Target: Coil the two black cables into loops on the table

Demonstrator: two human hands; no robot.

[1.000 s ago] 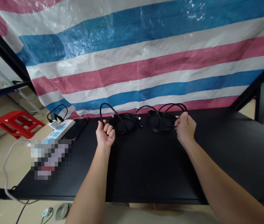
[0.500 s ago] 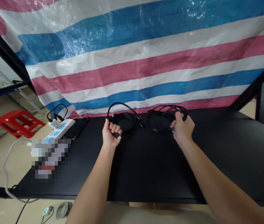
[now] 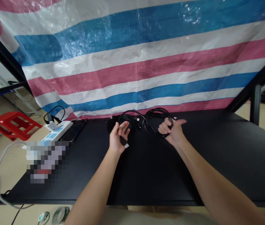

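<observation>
My left hand (image 3: 117, 139) is loosely closed round one end of a black cable, and its black plug (image 3: 124, 142) with a flat silver metal tip points out below the fingers. My right hand (image 3: 174, 130) has its fingers wrapped round a loose coil of black cable (image 3: 155, 112), thumb stretched out to the right. A single strand of cable (image 3: 133, 111) arches between the two hands. Behind my left hand a second coiled black cable (image 3: 132, 119) lies on the black table (image 3: 153, 175); a light metal plug tip (image 3: 138, 119) shows at its right side.
A striped plastic sheet (image 3: 132, 72) hangs along the table's back edge. On the left are a phone (image 3: 73, 130), a white power strip (image 3: 57, 131) with a charger plugged in, and a blurred-out item (image 3: 45, 162). A red stool (image 3: 15, 125) stands on the floor beyond.
My right hand has moved left and turned, its thumb now stretched outward, bringing its coil closer to the other. My left hand has shifted slightly right, its fingers loosened, showing more of the plug.
</observation>
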